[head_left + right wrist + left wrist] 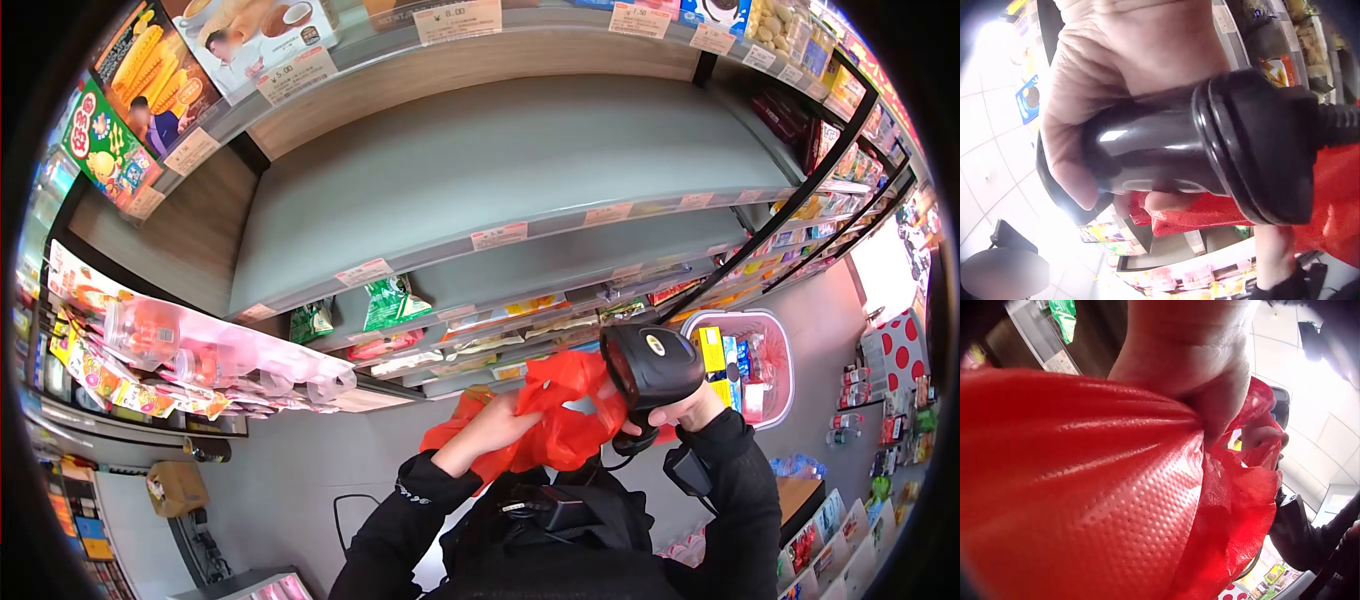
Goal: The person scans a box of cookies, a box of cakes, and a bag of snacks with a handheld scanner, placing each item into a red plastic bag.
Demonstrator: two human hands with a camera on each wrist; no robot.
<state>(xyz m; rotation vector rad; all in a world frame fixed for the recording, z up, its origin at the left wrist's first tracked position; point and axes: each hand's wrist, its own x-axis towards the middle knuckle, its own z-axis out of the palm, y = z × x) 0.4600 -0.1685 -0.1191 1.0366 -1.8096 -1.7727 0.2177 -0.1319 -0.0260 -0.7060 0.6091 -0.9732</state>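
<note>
In the head view, my left hand grips a crumpled red plastic bag in front of my body. The left wrist view shows the textured plastic of the bag gathered and pulled taut at the fingers of that hand. To the right, my right hand holds a black handheld barcode scanner by its handle. Seen from the right wrist, thumb and fingers wrap round the dark handle, from whose end a cord runs. The scanner's head overlaps the bag's right side in the head view.
A wide grey shelf spans the front, with snack packs on lower shelves, including a green bag. Beyond my right hand, a pink-rimmed basket on the floor holds a yellow box and other goods. Hanging packs jut out at left.
</note>
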